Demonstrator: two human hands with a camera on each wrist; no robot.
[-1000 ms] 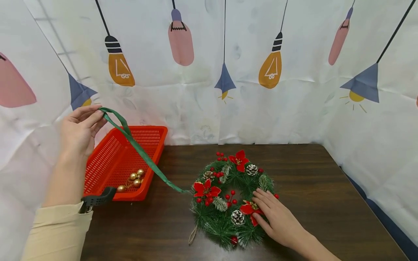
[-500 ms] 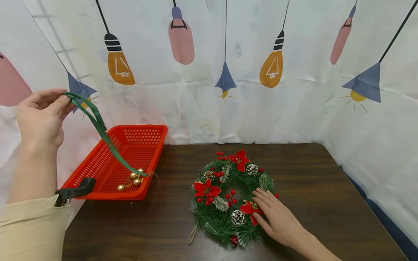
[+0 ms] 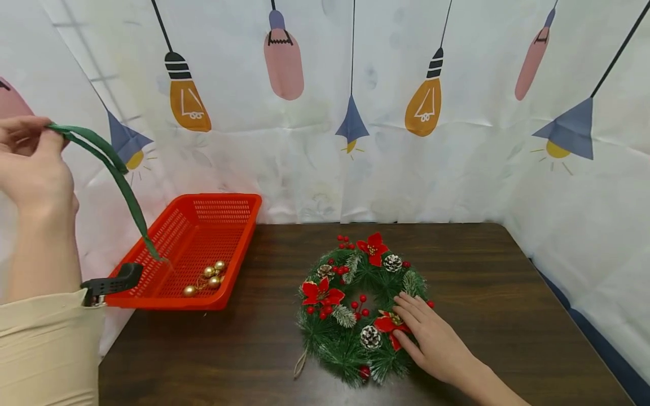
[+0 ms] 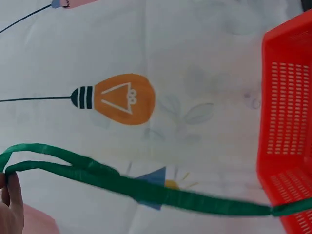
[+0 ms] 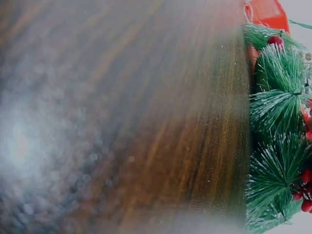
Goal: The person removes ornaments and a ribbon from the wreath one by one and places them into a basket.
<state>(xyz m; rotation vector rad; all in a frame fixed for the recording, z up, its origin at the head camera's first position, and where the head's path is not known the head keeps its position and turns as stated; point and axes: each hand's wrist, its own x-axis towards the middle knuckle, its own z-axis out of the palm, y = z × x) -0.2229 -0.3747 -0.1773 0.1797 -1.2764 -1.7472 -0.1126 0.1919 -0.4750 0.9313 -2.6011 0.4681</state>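
A green ribbon [image 3: 122, 186] hangs from my raised left hand [image 3: 38, 163], which pinches one end between thumb and fingers at the far left. Its loose lower end dangles over the red basket. In the left wrist view the ribbon [image 4: 146, 190] stretches across the frame, doubled near the fingertips [image 4: 14, 195]. My right hand [image 3: 437, 341] rests flat on the right side of a green wreath [image 3: 340, 352] with red flowers, pinecones and berries. The right wrist view catches the wreath's edge [image 5: 278, 112]; that hand is out of its frame.
On the table's left stands a red plastic basket [image 3: 244, 248] with several gold balls [image 3: 209, 272] inside. The dark wooden table [image 3: 472, 270] reaches back to a white printed curtain [image 3: 304, 158]. A twine loop [image 3: 300, 365] lies at the wreath's lower left.
My left hand has moved left and upward, drawing the ribbon's far end away from the wreath to over the basket. The right hand and wreath have stayed in place.
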